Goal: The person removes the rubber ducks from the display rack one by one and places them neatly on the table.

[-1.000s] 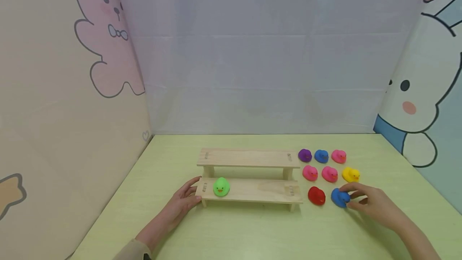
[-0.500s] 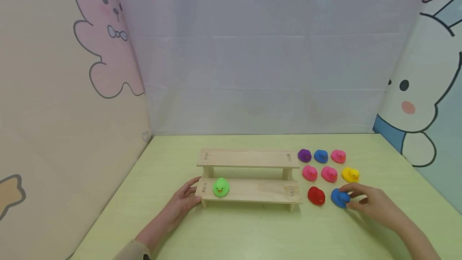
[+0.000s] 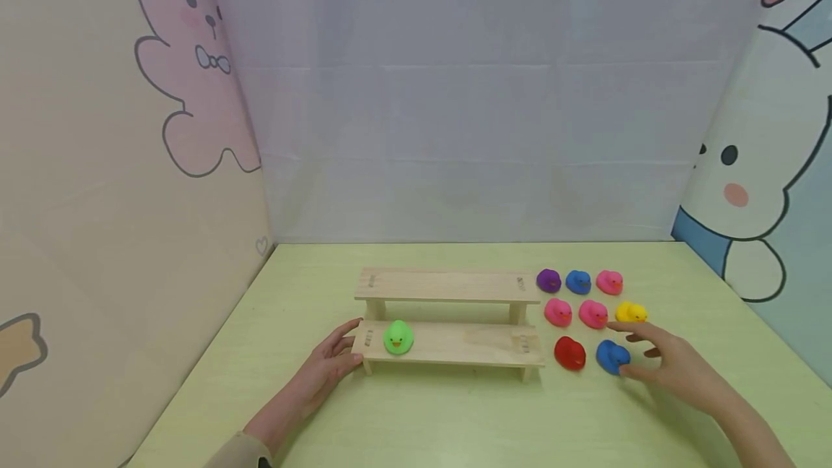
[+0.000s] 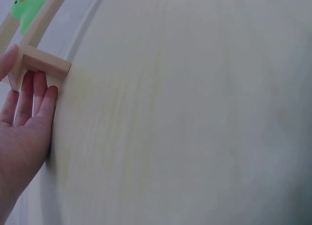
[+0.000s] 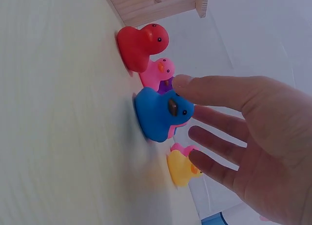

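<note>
A two-tier wooden stand sits mid-table with a green rubber duck on the left part of its lower board. My left hand holds that board's left end, the thumb at the front and the fingers reaching around the end; the left wrist view shows the fingertips against the stand's leg. On the right, my right hand is spread beside a blue rubber duck. In the right wrist view the thumb overlaps the blue duck's head; whether it touches I cannot tell.
A red duck lies left of the blue one. Behind are two pink ducks and a yellow duck, then purple, blue and pink ducks. A pale curtain hangs behind the table.
The right hand has let go of the blue duck: its fingers have lifted and spread away from it. The duck stays where it was. My left hand has not moved.
</note>
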`<state>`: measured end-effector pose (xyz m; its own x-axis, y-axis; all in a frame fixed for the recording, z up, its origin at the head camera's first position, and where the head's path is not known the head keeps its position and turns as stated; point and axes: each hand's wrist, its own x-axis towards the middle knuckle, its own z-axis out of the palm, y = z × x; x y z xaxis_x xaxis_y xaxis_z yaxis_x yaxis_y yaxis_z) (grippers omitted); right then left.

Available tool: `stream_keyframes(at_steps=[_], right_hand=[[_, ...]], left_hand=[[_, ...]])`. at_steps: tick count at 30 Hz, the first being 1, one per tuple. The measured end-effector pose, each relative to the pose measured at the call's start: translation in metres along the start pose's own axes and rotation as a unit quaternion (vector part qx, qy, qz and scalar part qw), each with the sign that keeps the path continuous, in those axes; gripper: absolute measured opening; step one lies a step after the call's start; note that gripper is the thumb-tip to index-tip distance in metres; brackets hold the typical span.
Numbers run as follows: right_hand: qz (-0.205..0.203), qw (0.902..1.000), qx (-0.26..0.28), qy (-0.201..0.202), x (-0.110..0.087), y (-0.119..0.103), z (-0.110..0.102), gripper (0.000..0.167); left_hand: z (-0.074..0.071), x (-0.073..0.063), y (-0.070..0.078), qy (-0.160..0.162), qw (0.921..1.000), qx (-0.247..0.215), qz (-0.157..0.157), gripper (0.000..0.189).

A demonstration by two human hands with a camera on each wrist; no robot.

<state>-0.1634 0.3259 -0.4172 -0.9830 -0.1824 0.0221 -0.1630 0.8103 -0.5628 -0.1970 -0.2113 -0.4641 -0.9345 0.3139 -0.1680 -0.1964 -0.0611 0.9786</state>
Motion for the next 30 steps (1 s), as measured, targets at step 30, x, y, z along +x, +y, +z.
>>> stream_keyframes(at_steps=[30], right_hand=[[-0.302,0.9289,0.053,0.208,0.05,-0.121,0.05,0.06]], left_hand=[[-0.002,-0.002,0.001,0.002,0.9999,0.009,0.007,0.065]])
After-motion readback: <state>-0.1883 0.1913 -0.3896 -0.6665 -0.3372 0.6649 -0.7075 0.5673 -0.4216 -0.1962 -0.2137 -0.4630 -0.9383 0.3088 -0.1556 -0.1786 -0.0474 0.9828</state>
